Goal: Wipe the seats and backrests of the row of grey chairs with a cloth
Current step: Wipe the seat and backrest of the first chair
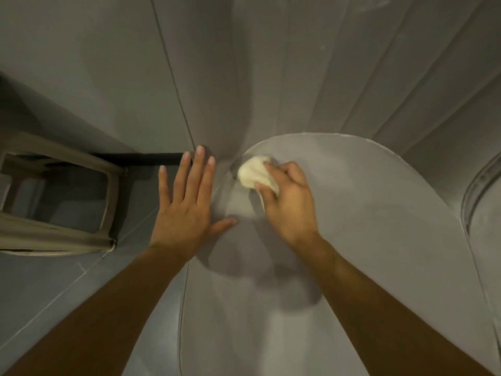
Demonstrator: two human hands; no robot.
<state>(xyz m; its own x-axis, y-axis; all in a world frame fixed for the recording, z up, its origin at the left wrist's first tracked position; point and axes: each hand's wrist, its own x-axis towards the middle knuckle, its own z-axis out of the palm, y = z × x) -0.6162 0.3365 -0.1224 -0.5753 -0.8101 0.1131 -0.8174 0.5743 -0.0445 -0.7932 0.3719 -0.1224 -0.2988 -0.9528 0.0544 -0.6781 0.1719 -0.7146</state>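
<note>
Head view: right hand [287, 202] grips a wadded white cloth [254, 173] against the smooth grey plastic chair [366, 213] at centre frame, left hand [184, 210] flat with fingers spread at its left edge; probable risk: the small wad leaves unwiped strips.

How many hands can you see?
2. The left hand lies flat at the left edge of the grey chair; the right hand grips the white cloth on it.

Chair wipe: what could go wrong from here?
1. The cloth is balled up in the right hand, so each stroke may cover little of the grey chair and miss patches.
2. The left hand lies flat at the chair's edge beside the cloth; it may block the stroke.
</note>
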